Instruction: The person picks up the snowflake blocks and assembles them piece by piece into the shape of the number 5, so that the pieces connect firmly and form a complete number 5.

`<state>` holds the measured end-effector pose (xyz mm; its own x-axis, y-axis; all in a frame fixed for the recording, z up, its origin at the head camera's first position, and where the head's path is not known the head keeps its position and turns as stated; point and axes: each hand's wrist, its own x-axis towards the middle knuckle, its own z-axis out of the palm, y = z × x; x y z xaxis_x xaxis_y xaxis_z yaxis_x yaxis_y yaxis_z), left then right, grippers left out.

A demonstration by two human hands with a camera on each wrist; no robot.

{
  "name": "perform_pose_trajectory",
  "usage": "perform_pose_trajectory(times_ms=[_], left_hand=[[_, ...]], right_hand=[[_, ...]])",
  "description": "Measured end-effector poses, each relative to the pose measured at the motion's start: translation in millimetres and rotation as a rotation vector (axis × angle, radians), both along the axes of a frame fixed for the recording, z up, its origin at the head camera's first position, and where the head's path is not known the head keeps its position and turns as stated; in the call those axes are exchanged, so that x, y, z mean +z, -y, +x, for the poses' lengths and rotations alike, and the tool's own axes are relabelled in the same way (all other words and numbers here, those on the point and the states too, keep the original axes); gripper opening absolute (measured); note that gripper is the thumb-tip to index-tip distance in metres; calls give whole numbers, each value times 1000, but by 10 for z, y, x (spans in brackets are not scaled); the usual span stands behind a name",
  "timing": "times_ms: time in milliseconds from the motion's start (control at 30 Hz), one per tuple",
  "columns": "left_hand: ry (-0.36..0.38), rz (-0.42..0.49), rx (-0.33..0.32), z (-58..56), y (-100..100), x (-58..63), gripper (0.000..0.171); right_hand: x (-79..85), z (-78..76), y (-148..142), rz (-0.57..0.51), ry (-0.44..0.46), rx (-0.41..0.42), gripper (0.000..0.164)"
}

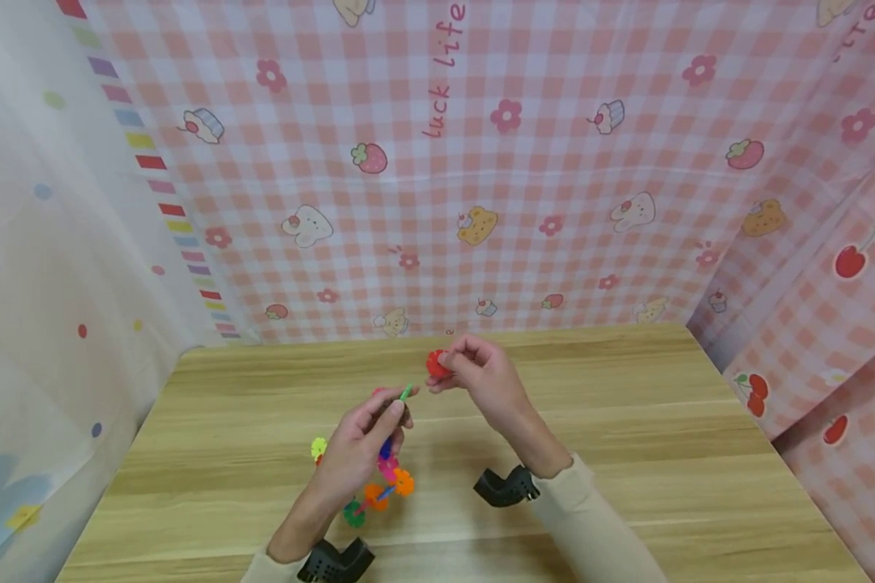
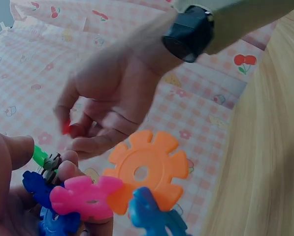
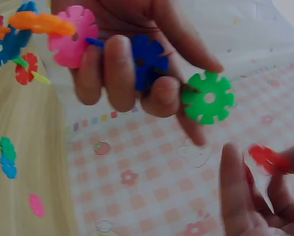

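My left hand [image 1: 357, 445] pinches a green notched flower disc [image 3: 221, 104] between thumb and fingers. That disc is part of a chain of interlocking plastic flower discs, which runs through the curled fingers and hangs below the hand. Blue [image 3: 156, 61], pink [image 3: 70, 44] and orange discs [image 2: 169, 164] follow along it. My right hand [image 1: 488, 385] pinches one red flower disc [image 1: 434, 363] by thumb and fingertips. It is just above and right of the left hand, and the red disc is apart from the green one. Part of the chain is hidden by the left hand.
On the wood-grain table [image 1: 627, 453], a few discs, among them a pink one [image 3: 36, 205] and a blue one [image 3: 9, 169], lie in the right wrist view. A pink checked cloth [image 1: 437, 194] hangs behind the table. Black camera mounts [image 1: 506, 487] sit at both wrists.
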<state>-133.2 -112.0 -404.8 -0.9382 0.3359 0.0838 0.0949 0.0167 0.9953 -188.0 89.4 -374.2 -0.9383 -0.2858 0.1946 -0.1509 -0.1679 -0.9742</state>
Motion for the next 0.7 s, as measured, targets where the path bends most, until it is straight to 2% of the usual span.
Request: perform_pose_trajectory(times_ms=[133, 267, 400, 567, 700], left_hand=[[6, 33, -60, -16, 14, -8, 40], [52, 80, -137, -30, 21, -12, 43], [101, 88, -155, -34, 18, -2, 43], [98, 95, -178, -20, 19, 4, 38], [80, 79, -222, 3, 11, 18, 36]], right_hand=[[-83, -19, -8, -134, 60, 73, 24], [-145, -10, -16, -93, 12, 160, 21], [-152, 17, -41, 65, -145, 259, 6], [-130, 17, -100, 281, -361, 335, 15], [-139, -20, -145, 319, -513, 364, 12]])
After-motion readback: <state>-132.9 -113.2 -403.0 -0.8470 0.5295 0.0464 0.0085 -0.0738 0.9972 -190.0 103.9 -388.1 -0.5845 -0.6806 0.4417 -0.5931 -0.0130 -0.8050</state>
